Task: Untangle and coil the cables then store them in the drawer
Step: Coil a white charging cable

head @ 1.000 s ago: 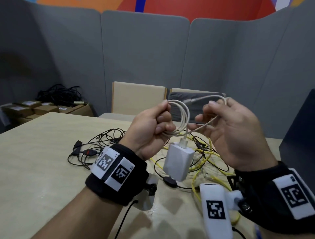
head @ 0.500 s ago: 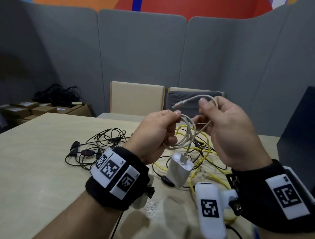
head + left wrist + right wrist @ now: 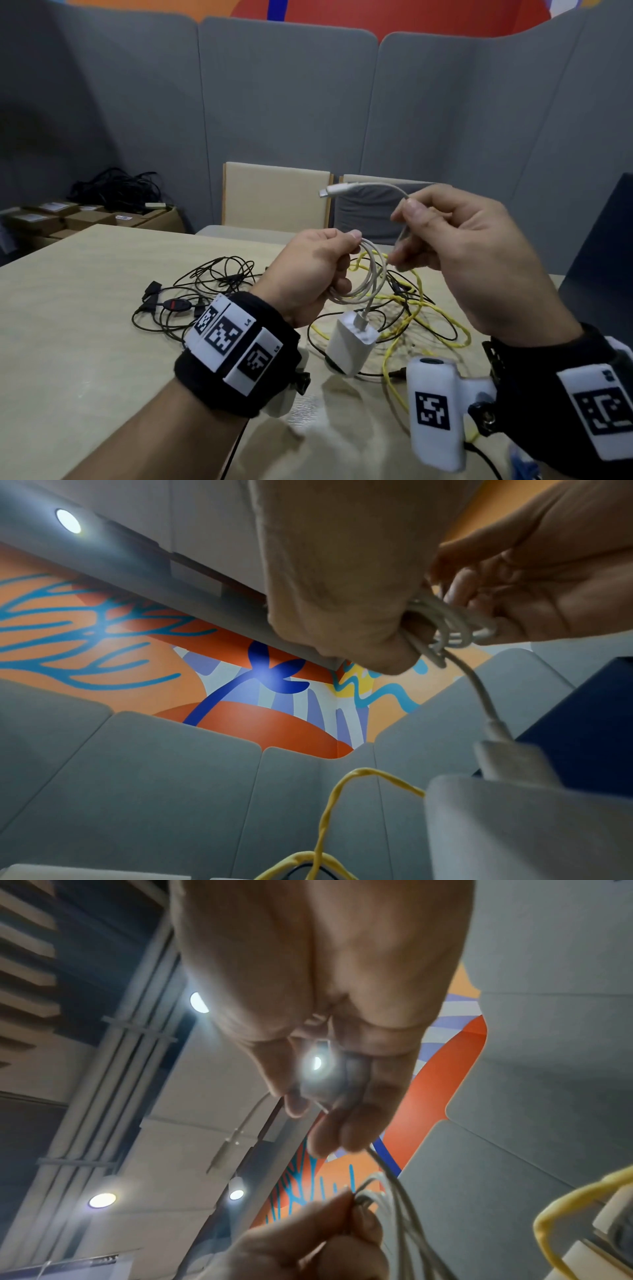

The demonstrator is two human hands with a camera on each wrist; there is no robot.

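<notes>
Two hands [image 3: 308,270], white cable [image 3: 368,281] partly hidden

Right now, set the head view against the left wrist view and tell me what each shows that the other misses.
Head only: the tangled black cables on the pale wooden table, the white cable's free plug and the right hand pinching that end.
Left wrist only: a round ceiling light.
Both: the left hand gripping the coiled white cable, the white charger block hanging, the yellow cable.

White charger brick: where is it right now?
In the head view the white charger brick hangs at centre from the white cable coiled in the left hand, just above the yellow cable on the table.
</notes>
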